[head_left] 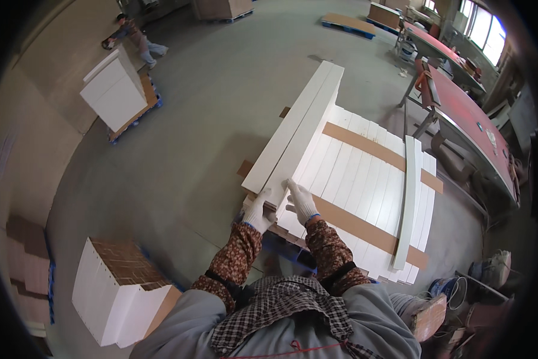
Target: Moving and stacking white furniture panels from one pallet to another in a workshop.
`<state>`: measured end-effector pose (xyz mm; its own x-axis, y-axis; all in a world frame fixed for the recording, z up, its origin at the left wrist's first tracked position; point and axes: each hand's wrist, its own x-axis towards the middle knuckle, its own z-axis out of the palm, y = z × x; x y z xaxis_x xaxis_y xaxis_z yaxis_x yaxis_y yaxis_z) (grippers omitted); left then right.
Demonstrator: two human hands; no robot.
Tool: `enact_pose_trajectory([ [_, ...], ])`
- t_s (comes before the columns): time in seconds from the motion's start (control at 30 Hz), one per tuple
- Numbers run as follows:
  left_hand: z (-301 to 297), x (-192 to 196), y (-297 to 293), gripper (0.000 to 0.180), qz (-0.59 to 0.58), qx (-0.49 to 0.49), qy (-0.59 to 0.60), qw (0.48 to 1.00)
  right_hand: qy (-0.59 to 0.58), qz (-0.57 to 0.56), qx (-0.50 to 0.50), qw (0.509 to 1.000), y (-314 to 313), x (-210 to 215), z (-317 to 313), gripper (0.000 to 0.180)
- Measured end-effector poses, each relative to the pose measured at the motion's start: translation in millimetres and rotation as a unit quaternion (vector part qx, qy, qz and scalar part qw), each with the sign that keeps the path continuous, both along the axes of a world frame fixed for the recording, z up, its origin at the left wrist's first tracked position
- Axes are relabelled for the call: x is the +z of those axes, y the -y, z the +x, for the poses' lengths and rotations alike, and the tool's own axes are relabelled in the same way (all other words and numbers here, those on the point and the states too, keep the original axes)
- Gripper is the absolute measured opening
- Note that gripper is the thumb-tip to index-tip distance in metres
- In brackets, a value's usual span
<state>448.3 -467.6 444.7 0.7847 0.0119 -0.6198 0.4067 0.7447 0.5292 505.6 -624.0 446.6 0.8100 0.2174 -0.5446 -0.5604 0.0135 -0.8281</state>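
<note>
L hand [258, 210], in white knit glove, was at near end of upper boards [299, 131], touching end corner; whether it was clamped there could not be told, since fingers were partly hidden. R hand [302, 202], same glove type, was at R edge of same boards, fingers parted, tip of one touching edge.

Ref. landmark: board stack [352, 173], white. Upper boards (2 long white faces visible, side by side) ran lengthwise along L side of stack, higher than rest. Two brown strips [364, 145] lay crosswise on stack, 1 nr far end, 1 nr near end. Narrow pale board [409, 203] lay lengthwise over both strips, toward R side of stack. Blue pallet [290, 251] showed under near end of stack.

Surroundings, rel. to stack: red-topped bench [472, 119] stood to R; buckets [451, 292] were to near R. White pile w/ brown top [104, 293] was to near L, well apart. White block-shaped load [114, 93] sat on separate pallet to far L; another person [138, 40] leaned just beyond that load. Low blue-edged pallet w/ brown top [348, 25] lay on floor [191, 149] beyond far end.
</note>
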Motion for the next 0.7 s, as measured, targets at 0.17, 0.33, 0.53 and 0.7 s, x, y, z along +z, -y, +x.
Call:
enact_pose_trajectory([
  [0.17, -14, -2, 31, 0.021, -0.059, -0.014, -0.024, 0.998, -0.011, 0.069, -0.078, 0.995, 7, -9, 15, 0.065],
  [0.33, -23, 10, 55, 0.021, -0.071, -0.051, -0.005, 0.996, 0.036, 0.188, -0.068, 0.979, 35, 3, 25, 0.043],
  [0.53, -37, -11, 80, 0.041, -0.051, -0.222, 0.064, 0.972, 0.031, 0.171, -0.174, 0.969, 81, -17, -10, 0.033],
  [0.7, -71, -33, 91, 0.064, 0.024, -0.276, 0.059, 0.959, 0.044, 0.148, -0.169, 0.973, 96, -17, -53, 0.038],
])
